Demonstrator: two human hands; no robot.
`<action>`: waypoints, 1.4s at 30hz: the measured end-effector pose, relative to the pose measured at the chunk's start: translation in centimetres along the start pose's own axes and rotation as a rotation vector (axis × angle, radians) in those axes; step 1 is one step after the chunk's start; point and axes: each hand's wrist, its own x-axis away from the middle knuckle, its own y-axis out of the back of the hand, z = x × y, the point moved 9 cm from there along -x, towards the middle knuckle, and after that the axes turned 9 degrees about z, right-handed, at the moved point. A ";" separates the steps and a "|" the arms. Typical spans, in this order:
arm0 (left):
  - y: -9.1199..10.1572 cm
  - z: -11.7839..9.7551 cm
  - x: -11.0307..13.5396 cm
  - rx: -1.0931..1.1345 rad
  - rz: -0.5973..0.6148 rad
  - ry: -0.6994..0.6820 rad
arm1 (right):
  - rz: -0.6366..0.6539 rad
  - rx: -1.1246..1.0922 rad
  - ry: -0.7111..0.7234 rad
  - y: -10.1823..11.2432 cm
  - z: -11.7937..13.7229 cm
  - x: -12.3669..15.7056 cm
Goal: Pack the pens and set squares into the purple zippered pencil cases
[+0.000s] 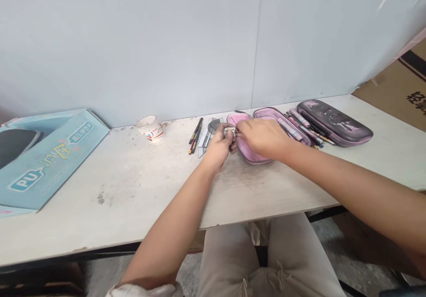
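The left hand [218, 148] and right hand [262, 138] are both pinching some small silver thing [229, 131], working right over an open pink pencil case [249, 155] on the table [133, 186].

We have a small silver piece [229, 131], shape too small to read, held just above the pink pencil case [249, 154]. Case lies flat, open, lining up.

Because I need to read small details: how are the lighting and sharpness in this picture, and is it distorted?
Head view: soft, even light, faint shadows under the right hand; the table edge looks bowed and tilted, likely wide-angle distortion; the small thing between the hands is too small to read.
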 end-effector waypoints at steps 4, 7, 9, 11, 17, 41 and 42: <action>0.0 0.2 0.2 -0.026 0.009 -0.001 | 0.047 0.214 -0.009 -0.5 0.0 0.4; 0.4 -0.2 0.0 -0.054 -0.029 -0.031 | 0.069 0.035 -0.071 -0.3 -1.8 0.9; 0.2 -0.6 -0.2 -0.017 -0.047 -0.058 | 0.003 -0.177 -0.105 0.3 -3.2 1.5; -0.8 -1.1 -0.4 0.068 -0.022 -0.087 | -0.072 -0.438 -0.140 0.5 -4.7 2.2; -5.5 -2.0 -0.8 0.288 0.098 -0.099 | -0.174 -0.876 -0.090 -0.3 -7.1 3.4; -10.2 1.2 -3.1 -0.002 0.059 0.090 | -0.159 0.012 -0.418 2.7 -14.1 7.6; -9.5 1.1 -2.8 -0.029 0.049 0.096 | -0.136 0.082 -0.415 2.1 -14.0 7.1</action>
